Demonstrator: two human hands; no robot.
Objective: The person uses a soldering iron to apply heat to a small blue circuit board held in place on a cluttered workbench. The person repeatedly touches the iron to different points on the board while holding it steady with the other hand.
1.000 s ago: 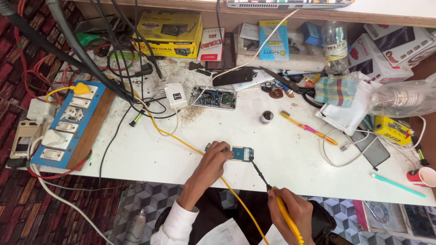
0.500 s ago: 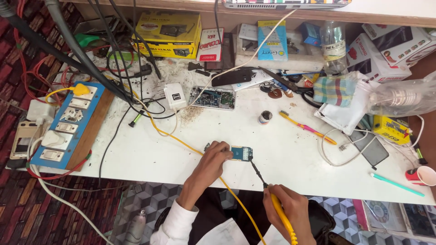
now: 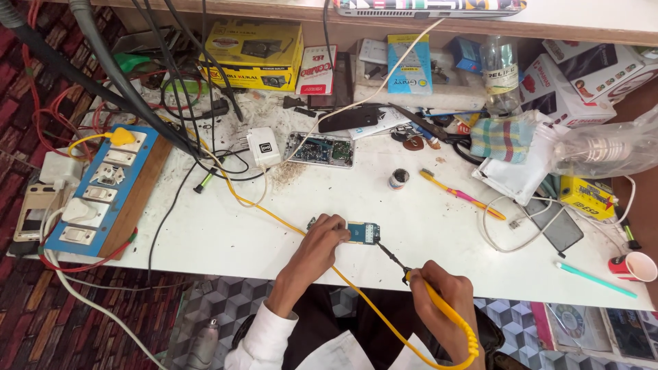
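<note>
The right hand (image 3: 442, 298) with the yellow soldering iron (image 3: 418, 281) sits slightly lower and further from the circuit board (image 3: 363, 233) than before.

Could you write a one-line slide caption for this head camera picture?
Left hand steadies a small blue circuit board on a cluttered white table while right hand touches it with a yellow soldering iron.

1. The soldering iron (image 3: 439, 301), lower centre, has a glossy yellow plastic handle and a thin dark metal tip.
2. The small circuit board (image 3: 362, 232), mid-frame, looks matt blue with bare shiny contacts.
3. The white tabletop (image 3: 226, 233) is smooth but scuffed and dusty.
4. The switch board (image 3: 103, 188), at left, is blue-painted wood with white plastic switches.
5. The checked rag (image 3: 504, 139), upper right, is soft woven cloth.
6. The clear bag (image 3: 603, 147), at right, is crinkled glossy plastic.
</note>
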